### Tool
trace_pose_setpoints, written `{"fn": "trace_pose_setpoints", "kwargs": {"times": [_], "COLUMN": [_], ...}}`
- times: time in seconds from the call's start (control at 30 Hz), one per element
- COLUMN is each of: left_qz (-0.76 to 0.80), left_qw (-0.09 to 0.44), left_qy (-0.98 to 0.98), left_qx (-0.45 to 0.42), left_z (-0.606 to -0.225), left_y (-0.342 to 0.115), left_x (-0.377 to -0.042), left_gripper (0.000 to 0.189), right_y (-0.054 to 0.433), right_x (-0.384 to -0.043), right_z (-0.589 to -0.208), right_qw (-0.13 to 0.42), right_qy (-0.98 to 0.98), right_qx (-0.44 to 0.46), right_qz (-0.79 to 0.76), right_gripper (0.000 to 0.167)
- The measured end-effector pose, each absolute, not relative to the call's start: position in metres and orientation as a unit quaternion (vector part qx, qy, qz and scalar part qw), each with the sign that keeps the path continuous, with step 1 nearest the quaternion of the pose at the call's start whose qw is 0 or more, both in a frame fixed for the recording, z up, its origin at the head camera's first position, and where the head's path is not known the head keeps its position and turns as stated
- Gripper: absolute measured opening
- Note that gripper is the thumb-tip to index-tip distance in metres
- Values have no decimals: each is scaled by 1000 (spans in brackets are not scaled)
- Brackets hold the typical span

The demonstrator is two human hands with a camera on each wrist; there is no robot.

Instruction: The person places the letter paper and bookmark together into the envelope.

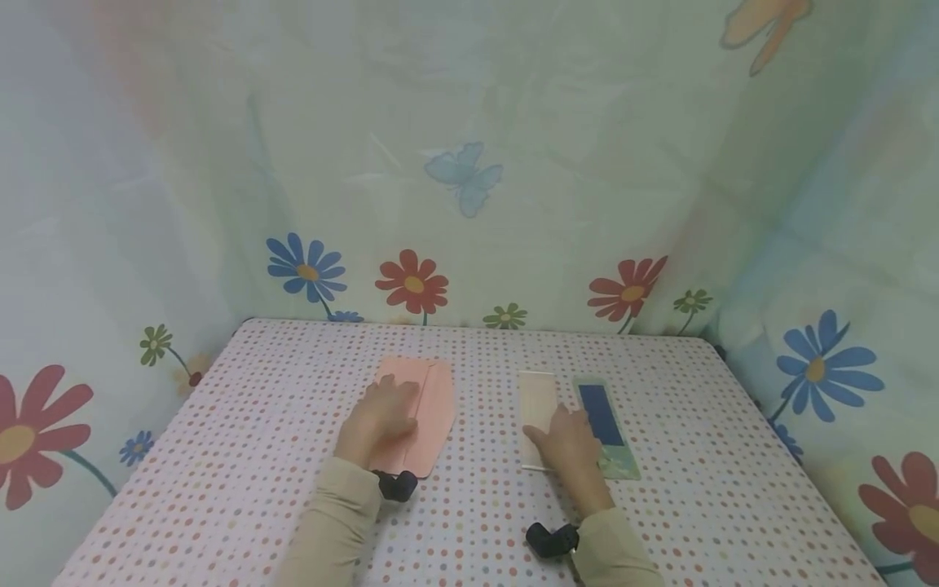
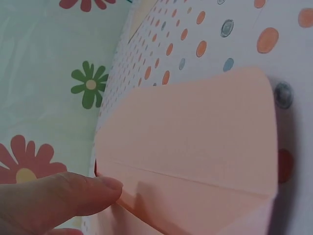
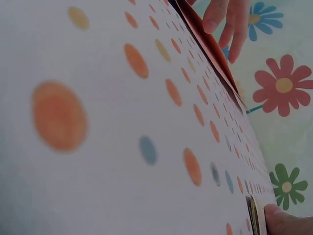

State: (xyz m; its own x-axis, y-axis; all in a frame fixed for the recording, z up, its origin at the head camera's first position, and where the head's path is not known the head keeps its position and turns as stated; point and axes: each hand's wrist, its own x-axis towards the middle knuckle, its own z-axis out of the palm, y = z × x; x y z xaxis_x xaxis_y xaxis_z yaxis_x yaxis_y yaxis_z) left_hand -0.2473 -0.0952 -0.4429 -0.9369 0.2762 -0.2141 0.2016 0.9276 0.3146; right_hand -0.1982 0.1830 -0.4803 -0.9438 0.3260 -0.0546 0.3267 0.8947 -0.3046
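Note:
A pink envelope (image 1: 438,408) lies on the dotted table at centre left. My left hand (image 1: 377,417) is over its left half with the fingers spread; a fingertip (image 2: 113,187) is at the edge of a fold in the left wrist view. Right of the middle is a narrow cream paper piece (image 1: 538,395), whose layered edge shows in the right wrist view. My right hand (image 1: 574,443) rests at its lower right, the thumb (image 3: 276,218) touching it. Partly behind that hand lies a pale green card with a dark blue panel (image 1: 601,416).
White cloth with coloured dots covers the table (image 1: 469,522). Behind it and at both sides hang curtains (image 1: 352,179) printed with flowers and butterflies. Small black devices (image 1: 553,540) are strapped at both wrists, beside beige sleeves (image 1: 616,546).

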Motion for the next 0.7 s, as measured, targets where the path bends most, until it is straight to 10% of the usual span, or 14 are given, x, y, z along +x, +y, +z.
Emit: {"fn": "trace_pose_setpoints", "kwargs": {"times": [0.7], "left_qz": [112], "left_qw": [104], "left_qy": [977], "left_qx": [146], "left_z": [-448], "left_y": [-98], "left_x": [-253], "left_gripper": [51], "right_y": [199], "right_x": [-206], "right_z": [-473], "right_qw": [18], "right_qy": [950], "right_qx": [156], "right_qz": [-270], "right_gripper": [39]}}
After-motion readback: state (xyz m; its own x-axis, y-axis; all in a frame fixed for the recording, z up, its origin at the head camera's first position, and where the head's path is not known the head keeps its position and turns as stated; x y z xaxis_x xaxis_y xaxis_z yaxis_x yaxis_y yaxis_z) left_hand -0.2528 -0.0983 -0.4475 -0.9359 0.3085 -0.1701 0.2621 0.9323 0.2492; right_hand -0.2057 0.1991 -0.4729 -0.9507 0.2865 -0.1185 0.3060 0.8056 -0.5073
